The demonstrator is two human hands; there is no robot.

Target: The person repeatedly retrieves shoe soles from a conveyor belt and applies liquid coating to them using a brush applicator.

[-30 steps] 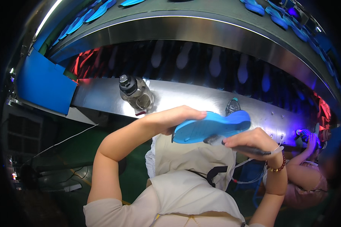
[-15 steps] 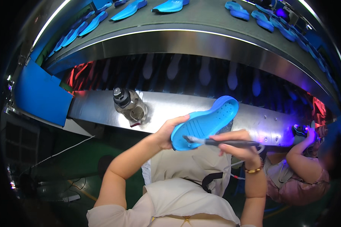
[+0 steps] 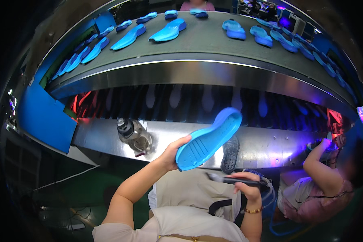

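My left hand (image 3: 173, 154) grips a bright blue shoe sole (image 3: 209, 140) by its nearer left edge. The sole is tilted, its hollow inner face turned up, with grooves at the near end and small dimples at the far end. Closed around a black-handled brush (image 3: 242, 181) is my right hand (image 3: 250, 185), below and to the right of the sole. The brush tip points left and stays apart from the sole; it is blurred. A pale tube hangs from the handle's rear end. Beyond the brush, a dark grey sole (image 3: 230, 156) rests on the metal ledge.
A clear bottle with a black lid (image 3: 134, 138) stands on the metal ledge (image 3: 169, 135) at left. Behind rises a green belt (image 3: 201, 38) carrying several blue soles (image 3: 169, 30). At right, a co-worker (image 3: 318, 181) has their arms at the ledge.
The brush has left the sole's inside and moved down with my right hand. My left hand and the sole sit slightly lower and further left. The view has tilted up, showing more of the belt.
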